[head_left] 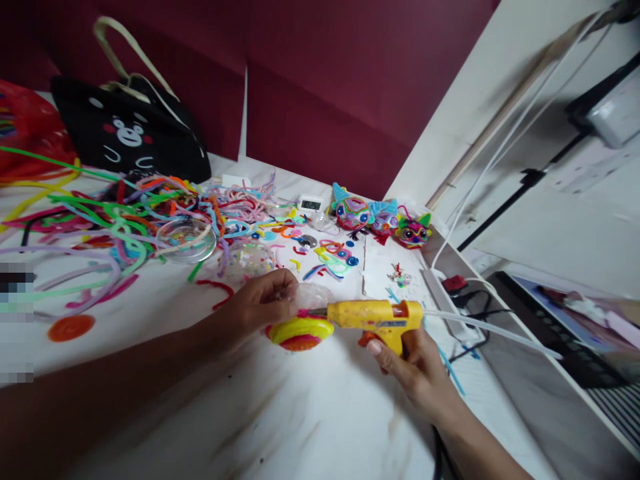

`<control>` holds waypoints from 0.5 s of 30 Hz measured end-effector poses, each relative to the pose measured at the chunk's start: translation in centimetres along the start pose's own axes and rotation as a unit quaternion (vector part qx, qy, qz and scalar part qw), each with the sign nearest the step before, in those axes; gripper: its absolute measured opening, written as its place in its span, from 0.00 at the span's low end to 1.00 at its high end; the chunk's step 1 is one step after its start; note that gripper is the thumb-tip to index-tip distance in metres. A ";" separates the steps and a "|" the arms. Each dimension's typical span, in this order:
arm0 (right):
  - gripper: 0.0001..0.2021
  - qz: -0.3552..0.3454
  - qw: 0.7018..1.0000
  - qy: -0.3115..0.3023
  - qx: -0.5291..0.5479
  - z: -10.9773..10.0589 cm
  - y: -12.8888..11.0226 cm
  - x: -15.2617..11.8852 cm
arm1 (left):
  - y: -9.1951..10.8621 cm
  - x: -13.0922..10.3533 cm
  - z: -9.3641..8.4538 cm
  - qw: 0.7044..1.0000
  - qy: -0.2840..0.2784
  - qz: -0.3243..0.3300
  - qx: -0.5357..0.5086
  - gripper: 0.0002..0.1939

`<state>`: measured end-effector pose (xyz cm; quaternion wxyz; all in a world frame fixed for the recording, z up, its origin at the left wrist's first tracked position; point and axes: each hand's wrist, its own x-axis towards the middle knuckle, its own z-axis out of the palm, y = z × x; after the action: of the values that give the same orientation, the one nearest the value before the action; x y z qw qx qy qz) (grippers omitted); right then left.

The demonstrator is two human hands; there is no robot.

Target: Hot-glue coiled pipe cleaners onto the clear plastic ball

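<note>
Landmark: glue gun (374, 316), one, yellow hard plastic, speckled, pistol-shaped, lying level over the bench (300, 427); a clear glue stick (493, 330) juts from its back end.

Right hand (417, 373): fingers curled tight around the gun's grip from below, thumb at the orange trigger.

Left hand (260, 303): just beyond the gun's nozzle, fingers closed down on a clear round plastic piece (313, 295) that sits on top of the fuzzy disc.

Fuzzy disc (299, 332), one: flat coil of pipe cleaner, yellow rim over an orange and pink layer, directly under the nozzle tip, resting on the bench.

Beyond the gun, towards the red wall: three finished pipe-cleaner faces (383, 223) in a row, fuzzy, many-coloured, with pointed ears; one small white digital clock (311, 203); scattered short curls and loops.

Far side of the left hand from the gun: a large tangle of loose pipe cleaners (115, 213), too many to count; one clear round lid (187, 240); one orange disc (71, 327); one black soft bag (127, 137) with a bear face.

Behind the gun's back end: bench edge, a white power strip (445, 300) along it, cables.

Open room: smooth white marbled surface nearer the person than the gun, bare.
</note>
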<state>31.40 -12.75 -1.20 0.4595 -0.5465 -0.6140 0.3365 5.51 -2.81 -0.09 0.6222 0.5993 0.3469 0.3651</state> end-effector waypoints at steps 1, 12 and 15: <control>0.15 0.006 1.000 0.000 0.007 0.0 0.0 0.0 | -0.1 0.1 -0.1 1.000 -0.007 0.003 0.001 0.13; 0.18 0.060 0.996 -0.002 0.059 0.8 -0.4 -0.4 | -0.6 0.2 -0.4 0.999 -0.036 0.010 0.002 0.14; 0.16 0.041 0.999 0.016 0.027 0.6 -0.1 -0.5 | -0.7 0.3 -0.4 0.999 -0.040 0.015 0.006 0.14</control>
<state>30.77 -13.16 -1.44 0.4696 -0.5635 -0.5745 0.3630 5.32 -2.39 -0.77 0.6263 0.6223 0.3147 0.3483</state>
